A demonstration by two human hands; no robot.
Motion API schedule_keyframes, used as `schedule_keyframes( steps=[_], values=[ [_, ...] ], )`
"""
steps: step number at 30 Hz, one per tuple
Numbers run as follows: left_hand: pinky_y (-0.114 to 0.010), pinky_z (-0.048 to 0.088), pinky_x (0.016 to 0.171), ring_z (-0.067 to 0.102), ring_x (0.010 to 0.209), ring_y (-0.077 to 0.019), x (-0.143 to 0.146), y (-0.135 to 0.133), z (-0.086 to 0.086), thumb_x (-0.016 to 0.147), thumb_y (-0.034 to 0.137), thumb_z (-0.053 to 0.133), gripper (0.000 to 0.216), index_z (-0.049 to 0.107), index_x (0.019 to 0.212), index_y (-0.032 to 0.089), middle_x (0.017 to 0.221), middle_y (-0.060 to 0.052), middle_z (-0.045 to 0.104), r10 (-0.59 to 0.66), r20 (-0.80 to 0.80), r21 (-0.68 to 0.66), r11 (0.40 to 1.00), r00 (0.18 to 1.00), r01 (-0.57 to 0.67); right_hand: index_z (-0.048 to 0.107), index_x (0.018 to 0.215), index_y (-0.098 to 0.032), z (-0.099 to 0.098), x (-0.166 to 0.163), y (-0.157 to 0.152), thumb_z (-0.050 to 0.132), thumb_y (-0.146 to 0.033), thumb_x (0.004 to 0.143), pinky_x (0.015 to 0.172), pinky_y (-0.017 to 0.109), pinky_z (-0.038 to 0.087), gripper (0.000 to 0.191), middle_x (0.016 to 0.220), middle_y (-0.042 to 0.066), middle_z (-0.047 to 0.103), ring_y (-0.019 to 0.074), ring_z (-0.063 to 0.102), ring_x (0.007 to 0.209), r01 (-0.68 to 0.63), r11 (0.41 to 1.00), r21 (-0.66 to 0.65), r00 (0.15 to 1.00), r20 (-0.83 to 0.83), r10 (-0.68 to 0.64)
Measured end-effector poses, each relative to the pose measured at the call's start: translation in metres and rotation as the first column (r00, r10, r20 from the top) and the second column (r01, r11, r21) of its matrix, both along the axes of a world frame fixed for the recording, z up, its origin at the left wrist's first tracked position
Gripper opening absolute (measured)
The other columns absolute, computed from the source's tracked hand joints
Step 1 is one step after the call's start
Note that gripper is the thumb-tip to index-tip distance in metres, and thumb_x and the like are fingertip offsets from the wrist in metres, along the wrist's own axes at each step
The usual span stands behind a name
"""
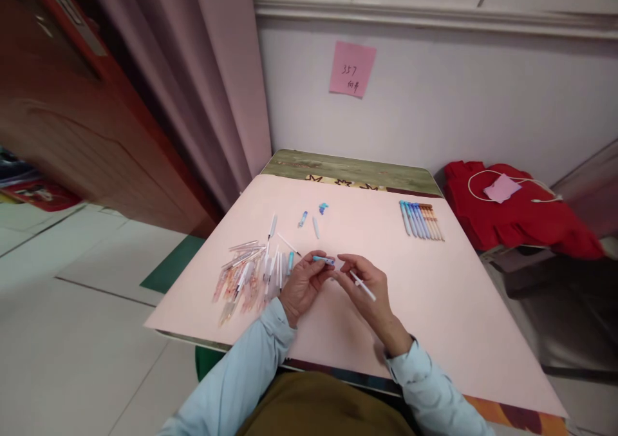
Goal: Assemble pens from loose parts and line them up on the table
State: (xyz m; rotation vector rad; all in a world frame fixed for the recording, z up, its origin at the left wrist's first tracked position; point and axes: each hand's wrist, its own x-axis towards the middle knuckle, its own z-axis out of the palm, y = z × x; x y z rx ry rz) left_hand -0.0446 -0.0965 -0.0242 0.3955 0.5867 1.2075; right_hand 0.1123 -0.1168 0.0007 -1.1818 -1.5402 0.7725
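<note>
Head view, centre frame: left hand [302, 286] fingers clamp blue pen barrel [322, 259]; right hand [375, 299] fingers pinch white refill [364, 287] above desk [434, 294]. Risk: thin refill may slip, rolling into loose parts pile [248, 275].

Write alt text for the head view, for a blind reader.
The left hand holds a small blue pen part and the right hand a thin white rod, over a pale pink sheet. Loose pen parts lie left; a row of pens far right.
</note>
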Motion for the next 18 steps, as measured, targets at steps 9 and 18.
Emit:
schedule_keyframes(
  steps=[9, 18],
  values=[
    [-0.014, 0.057, 0.07, 0.069, 0.073, -0.0088, -0.003, 0.002, 0.012, 0.073, 0.0, 0.07, 0.016, 0.063, 0.082, 0.012, 0.084, -0.005, 0.072, 0.176, -0.021, -0.118, 0.977, 0.984, -0.177, 0.072, 0.104, -0.024, -0.005, 0.042, 0.017, 0.062, -0.022, 0.086, 0.067, 0.028, 0.047, 0.02, 0.079, 0.001, 0.065, 0.0156, 0.062, 0.069, -0.074, 0.997, 0.022, 0.89, 0.453, 0.056],
    [-0.023, 0.054, 0.068, 0.065, 0.07, -0.0114, 0.009, 0.003, 0.022, 0.069, 0.018, 0.079, 0.025, 0.063, 0.087, 0.015, 0.078, -0.002, 0.069, 0.08, -0.22, 0.033, 0.997, 0.972, -0.075, 0.072, 0.106, -0.024, -0.009, 0.07, 0.0, 0.052, -0.005, 0.08, 0.07, 0.027, 0.048, 0.039, 0.092, 0.005, 0.066, 0.0164, 0.064, 0.075, -0.168, 0.979, -0.112, 0.754, 0.626, 0.201]
  ],
)
